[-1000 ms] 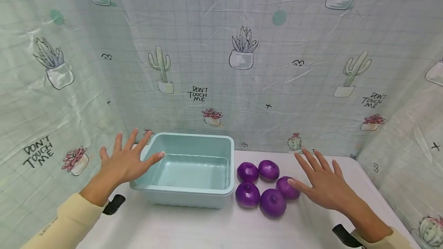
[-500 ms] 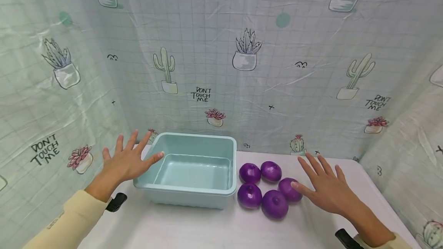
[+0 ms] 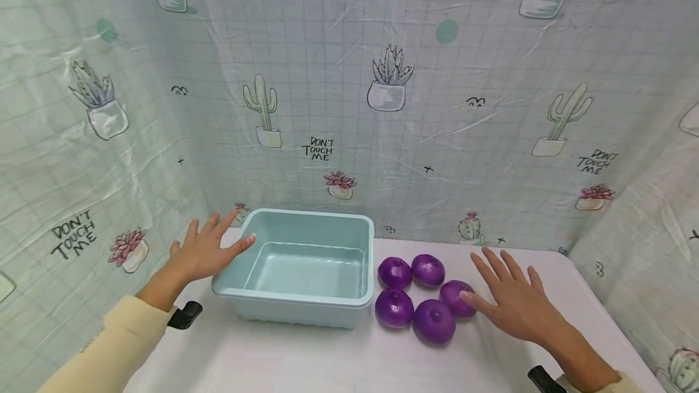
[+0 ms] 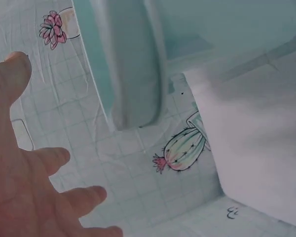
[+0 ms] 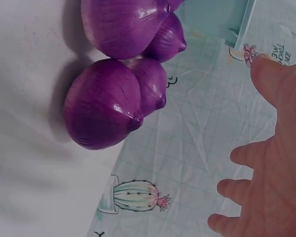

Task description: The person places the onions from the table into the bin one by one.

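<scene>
Behind, cactus-print curtain [image 3: 349,102], white table [image 3: 306,356] beneath basin [image 3: 295,311] and purple onions [image 3: 433,320]

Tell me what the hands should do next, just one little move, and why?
Perhaps bring the right hand to the purple onion nearest it: that hand holds nothing, and all five onions sit outside the blue bin.

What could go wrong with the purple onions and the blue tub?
The round onions sit close together on the table, so if the right hand bumped one, several might roll. The left hand is near the tub, so it could nudge that out of place.
</scene>
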The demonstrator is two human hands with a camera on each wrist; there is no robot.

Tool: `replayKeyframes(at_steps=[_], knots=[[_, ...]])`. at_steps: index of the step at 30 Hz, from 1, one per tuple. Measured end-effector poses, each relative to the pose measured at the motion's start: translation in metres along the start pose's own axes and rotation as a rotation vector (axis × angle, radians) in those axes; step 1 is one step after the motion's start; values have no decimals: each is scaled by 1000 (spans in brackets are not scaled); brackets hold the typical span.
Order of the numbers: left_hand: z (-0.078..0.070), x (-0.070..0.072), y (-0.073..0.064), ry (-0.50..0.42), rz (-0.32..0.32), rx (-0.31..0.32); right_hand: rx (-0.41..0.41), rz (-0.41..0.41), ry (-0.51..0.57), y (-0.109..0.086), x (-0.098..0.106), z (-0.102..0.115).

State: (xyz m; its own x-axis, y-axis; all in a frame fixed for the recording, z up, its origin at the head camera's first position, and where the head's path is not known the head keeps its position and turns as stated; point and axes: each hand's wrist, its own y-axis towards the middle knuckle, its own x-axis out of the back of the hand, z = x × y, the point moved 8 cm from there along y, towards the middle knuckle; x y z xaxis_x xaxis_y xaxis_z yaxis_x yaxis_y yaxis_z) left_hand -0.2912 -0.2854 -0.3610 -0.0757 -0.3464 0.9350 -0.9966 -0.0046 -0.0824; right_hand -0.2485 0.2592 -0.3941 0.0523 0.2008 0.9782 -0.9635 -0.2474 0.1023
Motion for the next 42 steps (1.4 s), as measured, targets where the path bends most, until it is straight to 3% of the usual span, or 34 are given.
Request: replayKeyframes(at_steps=[6, 11, 19, 22, 29, 37, 42], knots=[[7, -4, 11, -154, 80, -27, 5, 3, 7, 0, -7, -1], [16, -9, 12, -305, 190, 22, 9, 0, 20, 0, -11, -2], [34, -12, 21, -506, 202, 111, 52, -20, 80, 4, -20, -5], [38, -13, 24, -540, 197, 136, 64, -24, 90, 5, -26, -7], [39, -15, 31, -606, 206, 115, 66, -28, 102, 8, -41, -19], [42, -18, 35, -667, 249, 97, 70, -14, 243, 17, -61, -40], [38, -17, 36, -647, 258, 97, 95, -11, 299, 23, -69, -45]])
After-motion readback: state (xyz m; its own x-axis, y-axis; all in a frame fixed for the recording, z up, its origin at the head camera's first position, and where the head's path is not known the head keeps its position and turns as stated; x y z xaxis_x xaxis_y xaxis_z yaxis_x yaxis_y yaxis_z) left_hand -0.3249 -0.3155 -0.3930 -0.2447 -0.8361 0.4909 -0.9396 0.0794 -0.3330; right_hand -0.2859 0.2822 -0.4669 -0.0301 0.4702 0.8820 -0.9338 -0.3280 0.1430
